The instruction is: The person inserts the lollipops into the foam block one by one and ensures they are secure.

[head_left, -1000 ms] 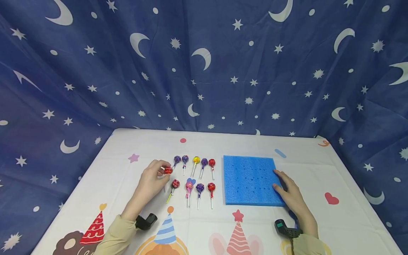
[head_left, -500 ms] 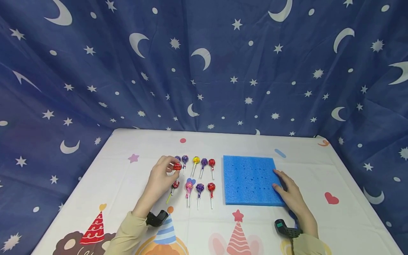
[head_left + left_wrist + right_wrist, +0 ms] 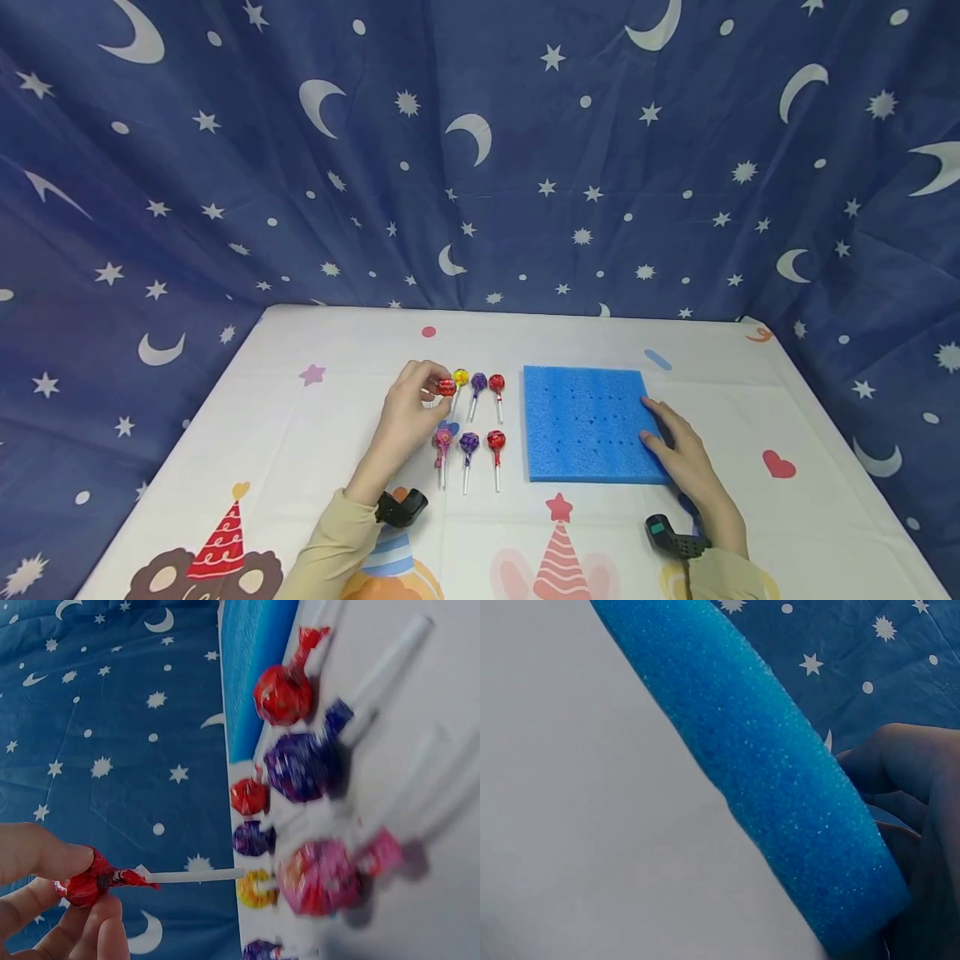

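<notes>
While my right hand (image 3: 686,458) rests flat on the blue foam block (image 3: 588,421), my left hand (image 3: 408,417) pinches a red lollipop (image 3: 447,387), carrying it; next likely needs lining its stick over a hole.

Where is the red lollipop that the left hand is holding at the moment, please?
In the head view, the left hand pinches the red lollipop above the table, just left of the yellow lollipop.

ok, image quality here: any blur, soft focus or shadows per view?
Head view: sharp and evenly lit, only faint shadows under the lollipops. Left wrist view: the held red lollipop is fairly crisp, but the pink lollipop and the white sticks near the lens smear. Right wrist view: the blue foam block shows texture; the tablecloth is featureless and the right hand sits in shadow.
</notes>
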A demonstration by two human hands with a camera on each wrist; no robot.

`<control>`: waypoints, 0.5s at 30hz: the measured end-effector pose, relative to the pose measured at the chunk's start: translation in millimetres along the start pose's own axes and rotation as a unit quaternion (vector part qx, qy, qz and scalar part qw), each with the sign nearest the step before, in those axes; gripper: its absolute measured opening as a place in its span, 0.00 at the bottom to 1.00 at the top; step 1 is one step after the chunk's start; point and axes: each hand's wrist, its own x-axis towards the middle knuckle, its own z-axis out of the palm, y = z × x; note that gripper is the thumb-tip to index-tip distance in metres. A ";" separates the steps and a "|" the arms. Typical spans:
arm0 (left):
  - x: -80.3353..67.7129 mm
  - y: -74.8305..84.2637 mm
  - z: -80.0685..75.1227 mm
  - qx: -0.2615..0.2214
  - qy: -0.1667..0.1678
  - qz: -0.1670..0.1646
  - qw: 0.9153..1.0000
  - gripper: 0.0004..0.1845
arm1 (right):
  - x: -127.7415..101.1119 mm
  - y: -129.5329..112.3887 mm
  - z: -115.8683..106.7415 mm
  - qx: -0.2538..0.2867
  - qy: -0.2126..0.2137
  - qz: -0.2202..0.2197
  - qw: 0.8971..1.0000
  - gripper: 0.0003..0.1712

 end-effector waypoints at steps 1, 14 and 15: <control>0.9 1.3 2.5 -0.004 -0.001 0.002 1.000 0.16 | 0.0 0.1 0.0 0.000 0.000 0.000 1.000 0.35; 10.7 15.1 32.1 -0.033 -0.010 0.027 0.999 0.15 | 0.8 -0.8 0.0 0.000 0.003 0.000 1.000 0.34; 11.4 16.6 34.0 -0.035 -0.011 0.028 0.999 0.15 | 0.9 -0.9 0.1 0.001 0.003 0.000 1.000 0.34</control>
